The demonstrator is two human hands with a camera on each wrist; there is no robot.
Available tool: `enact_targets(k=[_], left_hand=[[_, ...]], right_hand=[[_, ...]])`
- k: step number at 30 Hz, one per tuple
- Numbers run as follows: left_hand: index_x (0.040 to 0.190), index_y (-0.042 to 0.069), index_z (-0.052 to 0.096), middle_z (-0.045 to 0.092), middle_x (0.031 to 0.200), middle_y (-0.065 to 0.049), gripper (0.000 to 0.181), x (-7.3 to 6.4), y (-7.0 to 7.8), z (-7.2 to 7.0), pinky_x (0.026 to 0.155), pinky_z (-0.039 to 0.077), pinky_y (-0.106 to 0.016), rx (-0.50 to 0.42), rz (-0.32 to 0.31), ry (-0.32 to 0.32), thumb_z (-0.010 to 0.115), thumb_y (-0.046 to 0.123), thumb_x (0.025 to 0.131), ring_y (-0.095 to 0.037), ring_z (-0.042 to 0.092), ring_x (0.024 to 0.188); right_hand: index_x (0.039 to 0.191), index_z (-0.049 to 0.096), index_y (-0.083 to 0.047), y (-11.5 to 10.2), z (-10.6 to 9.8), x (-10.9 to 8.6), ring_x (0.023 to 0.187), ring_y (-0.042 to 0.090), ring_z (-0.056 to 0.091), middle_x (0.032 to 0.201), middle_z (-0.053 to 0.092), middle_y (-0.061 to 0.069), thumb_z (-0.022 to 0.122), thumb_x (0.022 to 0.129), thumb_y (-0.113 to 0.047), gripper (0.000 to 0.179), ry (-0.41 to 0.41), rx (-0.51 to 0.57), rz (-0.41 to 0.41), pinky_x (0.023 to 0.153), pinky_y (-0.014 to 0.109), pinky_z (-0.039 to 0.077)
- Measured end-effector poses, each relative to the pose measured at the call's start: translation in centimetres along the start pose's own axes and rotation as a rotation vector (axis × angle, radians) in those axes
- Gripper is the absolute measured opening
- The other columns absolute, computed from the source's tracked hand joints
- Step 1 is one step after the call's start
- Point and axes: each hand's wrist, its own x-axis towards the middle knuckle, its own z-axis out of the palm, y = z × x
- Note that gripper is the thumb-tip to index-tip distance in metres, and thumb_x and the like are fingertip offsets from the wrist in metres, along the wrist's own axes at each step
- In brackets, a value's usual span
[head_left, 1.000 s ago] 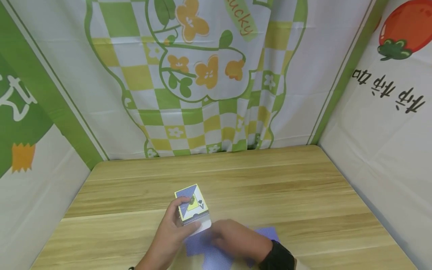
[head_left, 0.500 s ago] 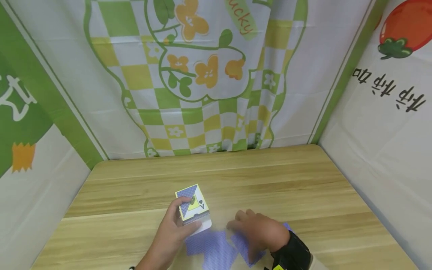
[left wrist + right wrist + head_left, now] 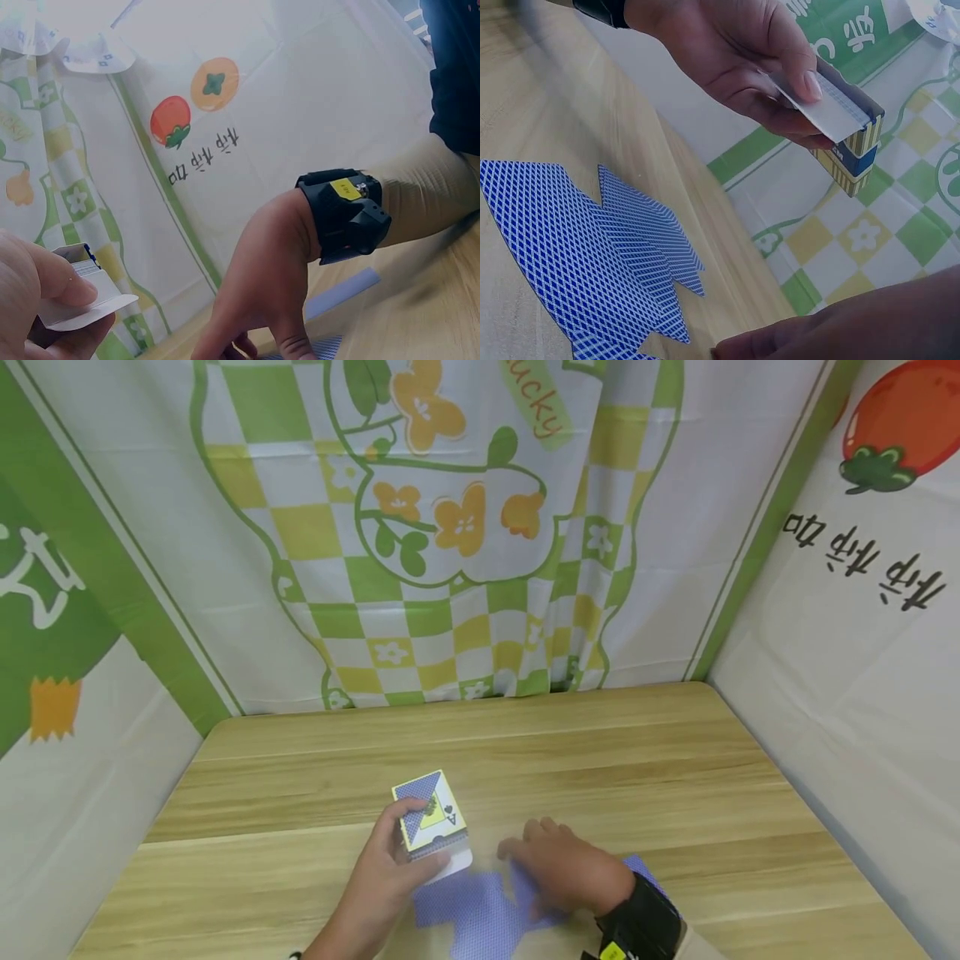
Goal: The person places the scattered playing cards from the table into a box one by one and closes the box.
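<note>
My left hand holds an open playing-card box tilted above the table, its thumb on the raised white flap. An ace of spades design shows on the front, and a stack of cards is visible inside its mouth in the right wrist view. Low over the table, my right hand pinches a blue-backed playing card between fingers and thumb; the hand covers part of this card. Several more blue-backed cards lie face down and overlapping beside it.
Another blue-backed card lies to the right, partly behind the right wrist's black camera band. The wood-grain table is bordered by a patterned cloth at the back and printed cloth walls on both sides.
My right hand has moved right from the cards near the box to a separate card, which has turned and shifted slightly left. The left hand keeps the box almost still.
</note>
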Motion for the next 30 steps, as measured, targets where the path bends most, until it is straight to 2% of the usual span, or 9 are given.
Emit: enact_targets(k=[8,16,21,27,30], left_hand=[[0.14,0.007,0.037,0.046,0.133,-0.021,0.07,-0.07,0.02,0.01,0.086,0.058,-0.03,0.005,0.003,0.013,0.068,-0.014,0.081,-0.029,0.062,0.111],[0.139,0.01,0.04,0.049,0.131,-0.02,0.069,-0.12,0.27,0.12,0.086,0.059,-0.03,0.02,0.006,0.025,0.069,-0.014,0.08,-0.027,0.063,0.11],[0.138,0.01,0.042,0.049,0.131,-0.021,0.07,-0.1,0.3,0.09,0.086,0.059,-0.031,0.018,0.0,0.034,0.07,-0.015,0.079,-0.029,0.063,0.111],[0.139,0.008,0.039,0.048,0.131,-0.021,0.069,-0.06,0.12,0.0,0.085,0.059,-0.029,0.011,0.013,0.026,0.07,-0.013,0.081,-0.029,0.063,0.11],[0.139,0.007,0.039,0.049,0.13,-0.021,0.069,-0.05,0.06,-0.03,0.085,0.059,-0.029,0.009,0.016,0.025,0.07,-0.014,0.081,-0.029,0.063,0.11]], right_hand=[[0.133,0.057,-0.026,0.04,0.12,0.5,0.092,0.013,0.041,0.098,0.049,-0.005,0.095,0.061,-0.037,0.082,-0.088,0.084,0.083,0.076,0.027,0.04],[0.133,0.057,-0.026,0.05,0.22,0.64,0.093,0.014,0.042,0.099,0.05,-0.004,0.096,0.058,-0.036,0.085,-0.091,0.107,0.098,0.078,0.029,0.041],[0.13,0.058,-0.024,0.15,0.22,0.55,0.091,0.014,0.047,0.098,0.051,-0.004,0.095,0.061,-0.035,0.079,-0.068,0.135,0.091,0.074,0.028,0.043],[0.125,0.061,-0.018,0.41,0.32,0.25,0.088,0.013,0.043,0.096,0.047,-0.004,0.095,0.059,-0.029,0.075,0.025,0.168,0.055,0.067,0.023,0.04],[0.125,0.062,-0.014,0.63,0.32,0.3,0.089,0.016,0.047,0.097,0.052,-0.002,0.094,0.06,-0.03,0.074,0.042,0.159,0.084,0.068,0.026,0.044]])
